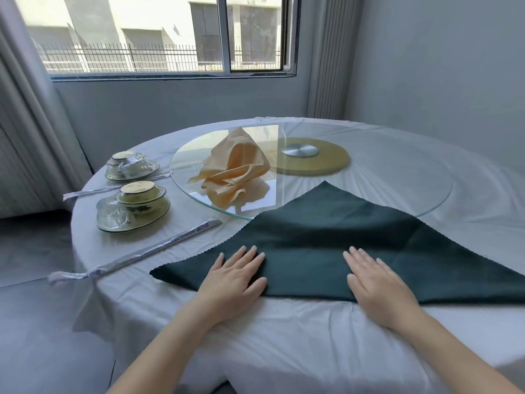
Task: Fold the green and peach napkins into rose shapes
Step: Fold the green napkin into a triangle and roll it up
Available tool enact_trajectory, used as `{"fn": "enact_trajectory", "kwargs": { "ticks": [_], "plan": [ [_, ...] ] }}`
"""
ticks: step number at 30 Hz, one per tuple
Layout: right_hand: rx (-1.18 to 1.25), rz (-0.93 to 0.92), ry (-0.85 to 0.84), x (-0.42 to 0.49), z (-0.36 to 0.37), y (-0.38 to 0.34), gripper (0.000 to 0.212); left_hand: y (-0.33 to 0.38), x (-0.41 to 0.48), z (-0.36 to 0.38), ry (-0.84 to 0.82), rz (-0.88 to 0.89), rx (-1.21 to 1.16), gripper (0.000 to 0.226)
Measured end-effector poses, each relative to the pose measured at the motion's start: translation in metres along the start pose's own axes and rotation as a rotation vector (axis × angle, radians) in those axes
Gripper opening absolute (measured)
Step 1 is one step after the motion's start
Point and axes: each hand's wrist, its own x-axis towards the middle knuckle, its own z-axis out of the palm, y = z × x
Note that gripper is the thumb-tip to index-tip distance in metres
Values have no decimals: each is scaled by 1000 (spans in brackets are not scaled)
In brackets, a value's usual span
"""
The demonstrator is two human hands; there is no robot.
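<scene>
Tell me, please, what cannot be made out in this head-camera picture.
Head view, green napkin: right corner cut off by frame edge.
Head view, peach napkin: far side hidden by its own folds.
Head view, chopstick wrapper: print too small to read.

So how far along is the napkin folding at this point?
Done: the green napkin lies as a flat triangle on the table. In hand: the left hand and right hand press flat on its near edge. Left: no rose shape yet, and the peach napkin sits crumpled on the glass turntable.
</scene>
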Motion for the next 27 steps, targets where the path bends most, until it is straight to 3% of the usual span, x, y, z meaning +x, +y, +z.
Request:
{"fn": "enact_trajectory", "kwargs": {
  "ticks": [6, 15, 20, 24, 27],
  "plan": [
    [-5, 8, 2, 1, 1, 2, 51, -44, -13, -9, -10, -24, -11, 54],
    [-9, 30, -6, 1, -1, -1, 51, -71, -16, -10, 15, -5, -12, 86],
    [-4, 32, -2, 0, -1, -1, 51, -71, -16, -9, 15, -22, 15, 64],
    [11, 33, 6, 1, 0, -1, 51, -70, -19, -10, 16, -1, -12, 82],
    [11, 34, -6, 1, -1, -1, 52, -53, -17, -19, 21, -25, 40, 84]
  ]
}}
